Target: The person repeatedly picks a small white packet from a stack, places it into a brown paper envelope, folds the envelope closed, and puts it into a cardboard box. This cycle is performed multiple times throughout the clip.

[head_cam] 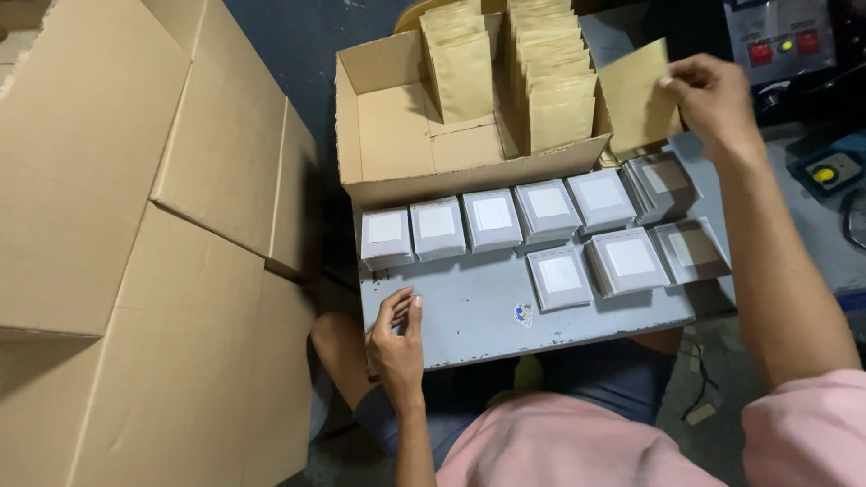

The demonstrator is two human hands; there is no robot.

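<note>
My right hand (713,97) is raised at the upper right and pinches a flat brown paper pouch (637,97) by its corner, just beside the open cardboard box (397,171). That box holds rows of upright brown pouches (557,86). My left hand (398,335) rests on the near left edge of the grey board (469,311) with fingers curled, holding nothing. Several small grey-white square packets (492,219) lie in a row on the board, with more stacked at its right (663,185).
Large flattened cardboard boxes (135,243) fill the left side. A machine panel with red and yellow buttons (780,36) stands at the upper right, a yellow knob (825,173) below it. The board lies across my lap.
</note>
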